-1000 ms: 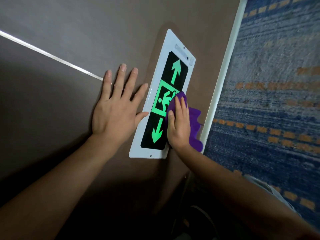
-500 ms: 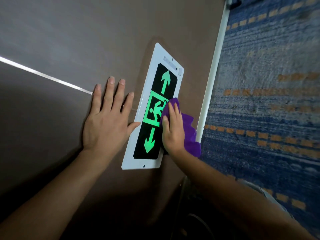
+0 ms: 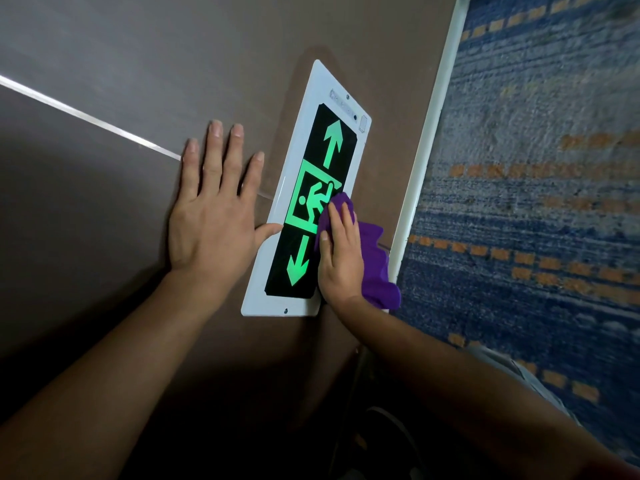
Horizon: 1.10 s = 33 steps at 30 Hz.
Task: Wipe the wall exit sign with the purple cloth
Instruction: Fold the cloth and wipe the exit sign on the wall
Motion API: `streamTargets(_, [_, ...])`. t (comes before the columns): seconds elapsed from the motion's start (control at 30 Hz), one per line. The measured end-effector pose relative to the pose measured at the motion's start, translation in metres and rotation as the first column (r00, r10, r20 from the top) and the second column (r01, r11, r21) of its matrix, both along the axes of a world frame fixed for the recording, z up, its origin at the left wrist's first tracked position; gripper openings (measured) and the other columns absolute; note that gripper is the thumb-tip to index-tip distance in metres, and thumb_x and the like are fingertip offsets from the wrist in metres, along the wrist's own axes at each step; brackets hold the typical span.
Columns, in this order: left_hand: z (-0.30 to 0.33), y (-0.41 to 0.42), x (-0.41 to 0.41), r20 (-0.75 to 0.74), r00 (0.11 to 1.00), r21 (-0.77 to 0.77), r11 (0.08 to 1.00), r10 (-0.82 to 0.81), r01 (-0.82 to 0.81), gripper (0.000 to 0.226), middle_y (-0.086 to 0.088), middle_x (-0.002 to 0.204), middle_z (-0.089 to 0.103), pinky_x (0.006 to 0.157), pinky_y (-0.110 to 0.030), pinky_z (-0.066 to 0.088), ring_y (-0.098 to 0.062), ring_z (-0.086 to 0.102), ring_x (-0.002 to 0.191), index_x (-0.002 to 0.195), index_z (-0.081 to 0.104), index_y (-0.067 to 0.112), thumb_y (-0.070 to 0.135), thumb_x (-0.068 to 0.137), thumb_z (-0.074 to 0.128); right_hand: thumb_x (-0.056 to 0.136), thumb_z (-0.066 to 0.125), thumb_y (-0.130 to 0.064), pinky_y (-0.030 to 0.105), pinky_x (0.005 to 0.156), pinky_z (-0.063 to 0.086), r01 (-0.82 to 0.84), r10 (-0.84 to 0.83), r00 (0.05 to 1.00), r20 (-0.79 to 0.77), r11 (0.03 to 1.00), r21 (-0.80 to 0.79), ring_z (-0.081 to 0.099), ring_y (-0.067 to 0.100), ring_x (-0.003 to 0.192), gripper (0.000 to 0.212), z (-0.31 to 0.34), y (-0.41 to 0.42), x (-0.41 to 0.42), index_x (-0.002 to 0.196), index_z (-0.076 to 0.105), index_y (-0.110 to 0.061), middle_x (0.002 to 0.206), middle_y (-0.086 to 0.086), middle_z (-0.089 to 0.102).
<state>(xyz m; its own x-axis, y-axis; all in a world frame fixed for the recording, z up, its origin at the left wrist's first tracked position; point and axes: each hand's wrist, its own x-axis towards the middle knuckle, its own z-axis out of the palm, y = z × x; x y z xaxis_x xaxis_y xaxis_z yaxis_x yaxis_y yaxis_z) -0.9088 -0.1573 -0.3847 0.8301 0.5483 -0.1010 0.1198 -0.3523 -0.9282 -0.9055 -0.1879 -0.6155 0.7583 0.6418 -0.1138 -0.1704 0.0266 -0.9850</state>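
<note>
The exit sign (image 3: 332, 147) is a white-framed black panel with two glowing green arrows and a running figure, fixed low on the brown wall. My right hand (image 3: 341, 259) presses the purple cloth (image 3: 375, 268) flat against the sign's right side, over the lower right of the figure square. The cloth bunches out past the sign's right edge toward the skirting. My left hand (image 3: 211, 216) lies flat on the wall to the left of the sign, fingers spread, thumb tip touching the sign's left frame.
A thin bright metal strip (image 3: 86, 117) runs across the brown wall (image 3: 173, 50) to the left hand. A white skirting board (image 3: 429, 140) separates the wall from a blue carpet with orange dashes (image 3: 540, 188). My dark shoe (image 3: 388, 441) shows at the bottom.
The view has shifted a little. My right hand and the cloth stay over the sign's right middle, with small sliding. My left hand remains flat on the wall beside the sign.
</note>
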Motion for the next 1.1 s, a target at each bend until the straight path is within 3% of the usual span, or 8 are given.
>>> streamTargets(0.33, [-0.001,0.000,0.001,0.019,1.000,-0.002,1.000,0.007,-0.007,0.103,-0.023,0.171,-0.012,0.129,-0.056,0.002,-0.042,-0.010,0.159,0.166,0.002,0.014,0.080,0.091,0.027,0.111,0.035,-0.037,0.050,0.109,0.051,0.096,-0.096,0.995,-0.011,0.995,-0.029,0.027,0.018,0.156,0.050,0.000,0.057,0.112,0.160,0.028,-0.032,0.170,-0.008,0.024])
streamTargets(0.57, [-0.001,0.000,0.004,0.000,1.000,-0.033,0.999,-0.010,0.010,0.103,-0.022,0.172,-0.004,0.128,-0.058,0.002,-0.043,-0.007,0.159,0.166,0.009,0.009,0.076,0.092,0.036,0.110,0.036,-0.036,0.043,0.119,0.036,0.055,-0.057,0.997,-0.045,0.998,-0.042,0.019,0.013,0.158,0.052,0.005,0.035,0.077,0.161,0.023,-0.034,0.170,-0.013,0.019])
streamTargets(0.7, [-0.002,0.000,0.007,-0.011,1.000,-0.015,1.000,0.009,-0.009,0.103,-0.023,0.172,-0.002,0.128,-0.059,0.001,-0.043,-0.007,0.159,0.165,0.010,0.008,0.076,0.091,0.033,0.110,0.035,-0.038,0.049,0.110,0.051,0.066,-0.068,0.994,-0.081,0.997,-0.027,0.029,0.016,0.155,0.050,-0.002,0.042,0.085,0.160,0.026,-0.034,0.170,-0.013,0.022])
streamTargets(0.87, [-0.002,0.002,0.003,-0.016,1.000,-0.024,1.000,-0.008,0.007,0.102,-0.023,0.171,-0.005,0.127,-0.060,0.000,-0.043,-0.007,0.159,0.165,0.009,0.006,0.074,0.092,0.031,0.110,0.037,-0.037,0.049,0.110,0.050,0.086,-0.091,0.987,-0.135,0.995,-0.042,0.045,0.021,0.146,0.049,-0.003,0.065,0.148,0.158,0.032,-0.034,0.168,-0.008,0.031])
streamTargets(1.0, [-0.004,0.003,0.003,-0.010,1.000,-0.028,1.000,-0.006,0.006,0.102,-0.024,0.171,-0.006,0.128,-0.059,-0.001,-0.044,-0.008,0.159,0.165,0.008,0.006,0.073,0.094,0.033,0.110,0.037,-0.033,0.050,0.115,0.045,0.121,-0.120,0.992,0.027,0.991,-0.054,0.034,0.021,0.153,0.049,0.027,0.086,0.175,0.159,0.034,-0.027,0.168,-0.005,0.031])
streamTargets(1.1, [-0.003,0.003,0.003,-0.010,1.000,-0.028,1.000,-0.005,0.004,0.102,-0.025,0.171,-0.008,0.128,-0.059,-0.001,-0.044,-0.009,0.159,0.165,0.006,0.005,0.073,0.094,0.031,0.110,0.038,-0.031,0.051,0.122,0.036,0.130,-0.138,0.978,0.157,0.990,0.061,0.025,0.025,0.157,0.049,0.051,0.085,0.167,0.158,0.035,-0.023,0.168,0.000,0.031])
